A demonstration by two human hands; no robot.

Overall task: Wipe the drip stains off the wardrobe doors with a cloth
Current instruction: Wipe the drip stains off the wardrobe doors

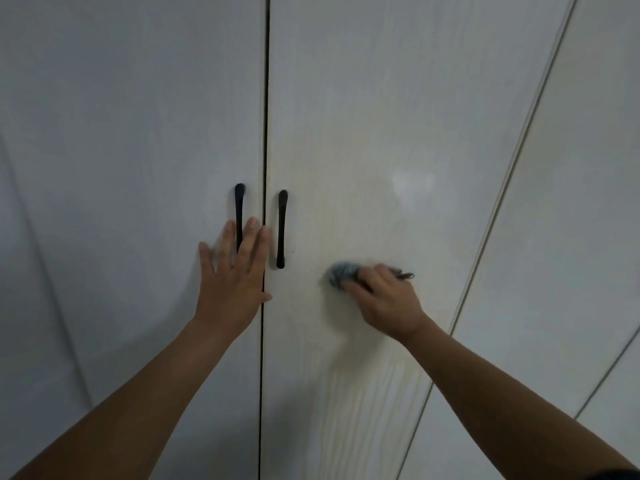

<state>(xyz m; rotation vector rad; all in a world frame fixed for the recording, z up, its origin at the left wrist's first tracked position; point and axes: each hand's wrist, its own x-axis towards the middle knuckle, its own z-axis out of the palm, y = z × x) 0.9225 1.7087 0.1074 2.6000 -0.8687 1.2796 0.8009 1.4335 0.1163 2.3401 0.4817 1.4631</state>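
Two white wardrobe doors fill the view, the left door (pixel 131 133) and the right door (pixel 398 116), split by a dark vertical gap. My left hand (pixel 232 275) lies flat with fingers spread on the left door, over the lower part of its black handle (pixel 239 209). My right hand (pixel 384 299) grips a bunched grey-blue cloth (pixel 341 273) and presses it against the right door, a little right of that door's black handle (pixel 282 230). Faint pale vertical streaks (pixel 367 403) show on the right door below the cloth. The cloth looks blurred.
A further white panel (pixel 571 237) stands to the right, set off by a thin seam running diagonally. A pale glare patch (pixel 412 185) sits on the right door above the cloth.
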